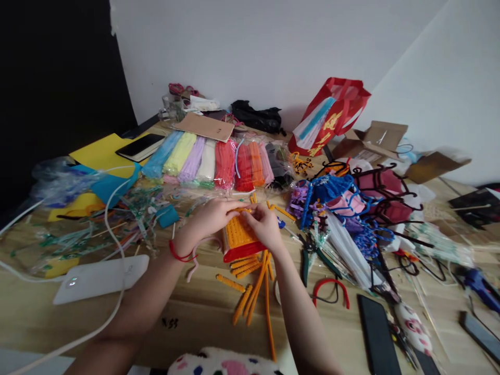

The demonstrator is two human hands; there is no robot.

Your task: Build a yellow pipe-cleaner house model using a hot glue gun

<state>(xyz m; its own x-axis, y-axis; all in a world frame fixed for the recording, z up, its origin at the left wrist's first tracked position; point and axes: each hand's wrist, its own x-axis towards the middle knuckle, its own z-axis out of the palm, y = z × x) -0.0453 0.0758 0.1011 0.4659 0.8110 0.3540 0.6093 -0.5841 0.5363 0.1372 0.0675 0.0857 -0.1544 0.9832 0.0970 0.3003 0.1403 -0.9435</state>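
Between my two hands is an orange piece made of pipe cleaners [239, 233], with a red strip along its near edge. My left hand [214, 214] pinches its upper left part, a red string round the wrist. My right hand [265, 225] grips the upper right side, its thumb on the orange face. The fingertips meet near the top edge, and what exactly they pinch there is hidden. Loose orange pipe cleaners [255, 291] lie on the table just below the piece, some bent or cut short. A pale pink pipe cleaner [192, 268] rests beside my left wrist.
Bagged pipe cleaners [207, 161] in several colours line the back. Pliers [304, 263], a black phone [377, 333] and blue pipe-cleaner work [332, 190] lie to the right. A white power bank [101, 278], a cable and scraps spread on the left. A red bag [332, 117] stands behind.
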